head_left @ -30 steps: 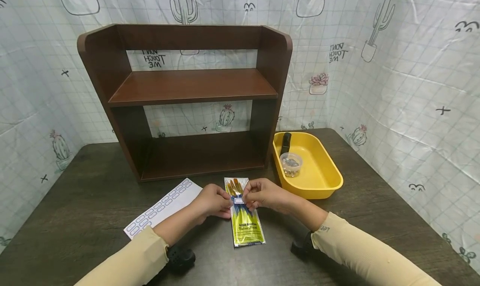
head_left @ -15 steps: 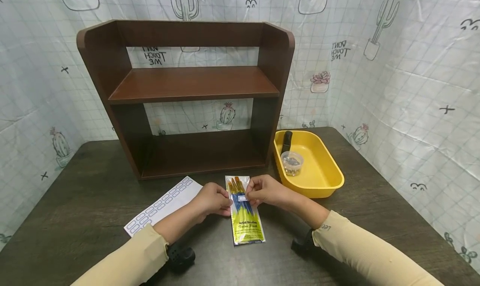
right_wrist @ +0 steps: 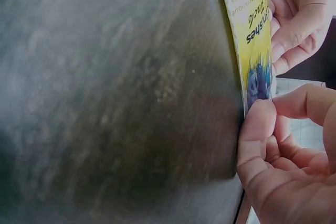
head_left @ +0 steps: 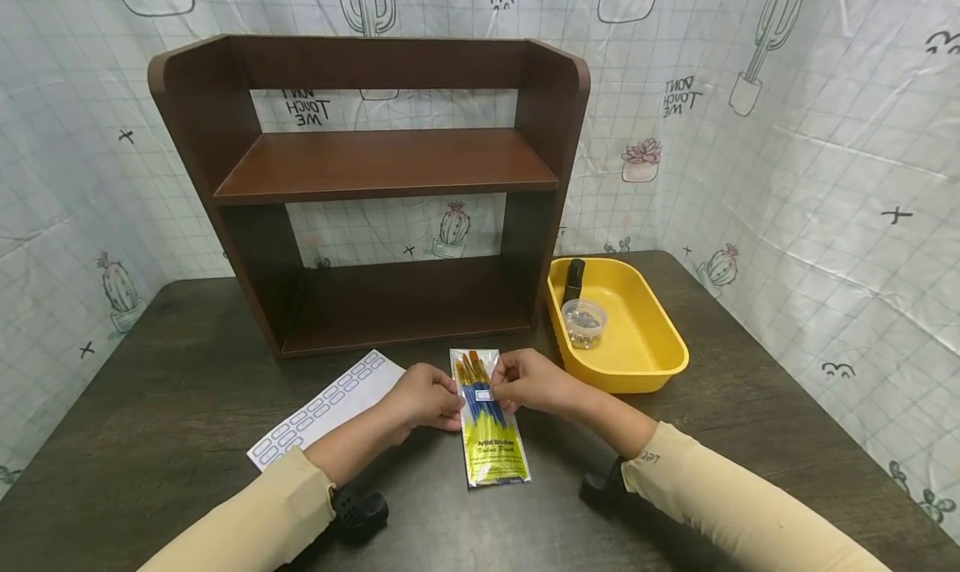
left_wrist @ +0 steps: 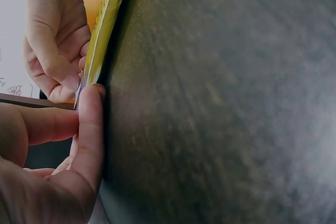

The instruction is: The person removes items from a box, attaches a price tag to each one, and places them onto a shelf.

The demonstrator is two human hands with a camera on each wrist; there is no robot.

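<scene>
A clear and yellow packet of artist brushes (head_left: 495, 459) lies on the dark table in the head view, brush tips pointing away. Across the blue handles is a small white label sticker with a blue border (head_left: 484, 395). My left hand (head_left: 427, 398) pinches the packet's left edge between thumb and finger, also seen close up in the left wrist view. From the other side, my right hand (head_left: 534, 382) pinches the sticker's right end at the packet; its fingertips partly hide that end. To the left lies a white sheet of blue-bordered labels (head_left: 330, 405), partly under my left forearm.
Behind the hands stands a brown two-tier shelf (head_left: 386, 168). At the right, a yellow tray (head_left: 637, 326) holds a small clear tub of metallic bits (head_left: 583, 323) and a black object (head_left: 573, 280). Patterned cloth (head_left: 810, 180) hangs around the table.
The sticker has shifted slightly right across the packet, along with my right hand. My left hand has stayed at the packet's left edge. The head view has tilted slightly.
</scene>
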